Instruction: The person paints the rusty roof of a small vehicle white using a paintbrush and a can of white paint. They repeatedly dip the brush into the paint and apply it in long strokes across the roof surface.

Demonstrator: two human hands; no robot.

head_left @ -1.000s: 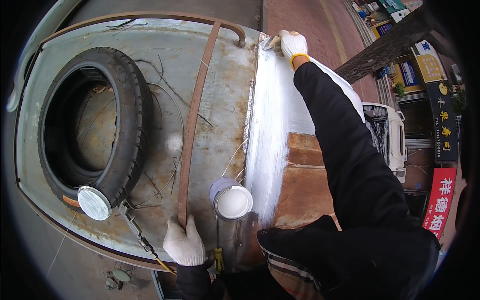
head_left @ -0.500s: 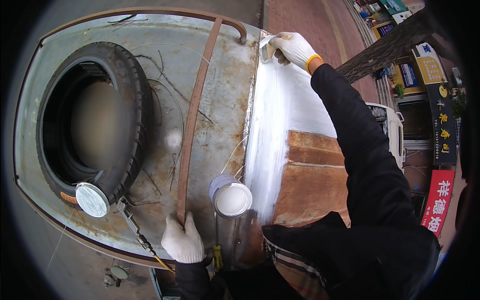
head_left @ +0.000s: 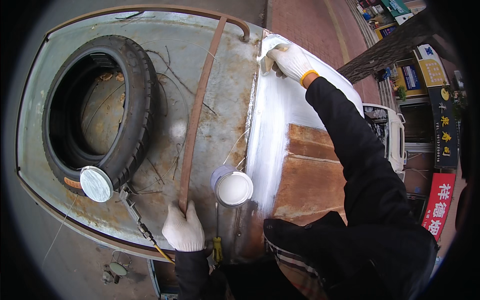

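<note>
Paintbrush [head_left: 266,66], in the head view, sits toward one o'clock from the middle, at the far end of the white strip [head_left: 267,140] beside the rusty panel [head_left: 310,187]. The likeliest mishap is the open paint can [head_left: 220,177], at six o'clock and close to the strip, being knocked over by the nearby left hand [head_left: 183,228] or a swinging sleeve, with paint running over the metal sheet [head_left: 225,95]. If the coat is wet, the right sleeve [head_left: 357,145], stretched out above it, could smear it. The gloved right hand [head_left: 288,60], at one o'clock, is bent closed, seemingly pinching the brush between thumb and fingers; the glove hides much of the grip. At seven o'clock the left hand, also gloved, is curled at the brown bar [head_left: 196,112], thumb alongside; I cannot tell how tightly.
</note>
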